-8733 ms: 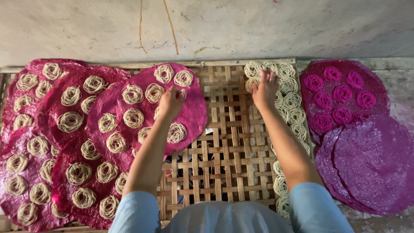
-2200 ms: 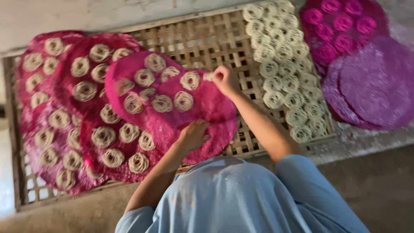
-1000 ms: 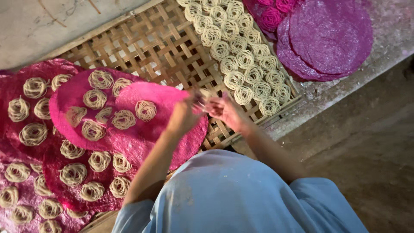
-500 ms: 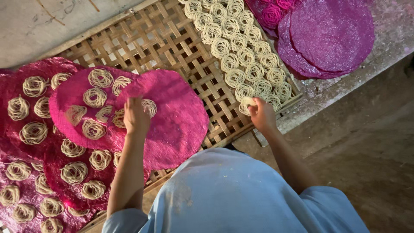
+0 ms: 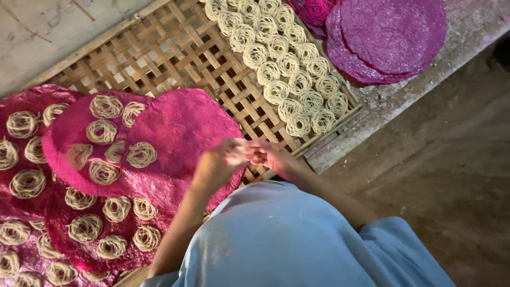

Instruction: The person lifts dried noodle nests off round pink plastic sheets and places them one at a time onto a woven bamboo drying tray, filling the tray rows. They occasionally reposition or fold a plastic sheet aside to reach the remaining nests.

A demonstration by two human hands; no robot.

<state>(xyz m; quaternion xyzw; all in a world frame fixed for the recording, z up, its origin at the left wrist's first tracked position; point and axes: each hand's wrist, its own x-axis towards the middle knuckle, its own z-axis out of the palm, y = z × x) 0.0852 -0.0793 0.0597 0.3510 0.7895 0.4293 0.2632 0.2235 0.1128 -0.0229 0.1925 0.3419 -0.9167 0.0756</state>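
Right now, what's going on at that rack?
A person in a light blue shirt has brought the left hand and right hand together at the near edge of a bamboo rack, fingers touching. Whether they hold anything is hidden. Beside them lies a bare pink mat, overlapping mats with noodle coils. More coils lie on the rack; purple mats are stacked beyond.

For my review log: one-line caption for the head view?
Both hands, left and right, meet over a pink mat on the woven tray.

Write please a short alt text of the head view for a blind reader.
A person's left hand and right hand meet above a pink round mat on a woven bamboo tray. Coiled noodle nests lie in rows on the tray and on other mats at left.
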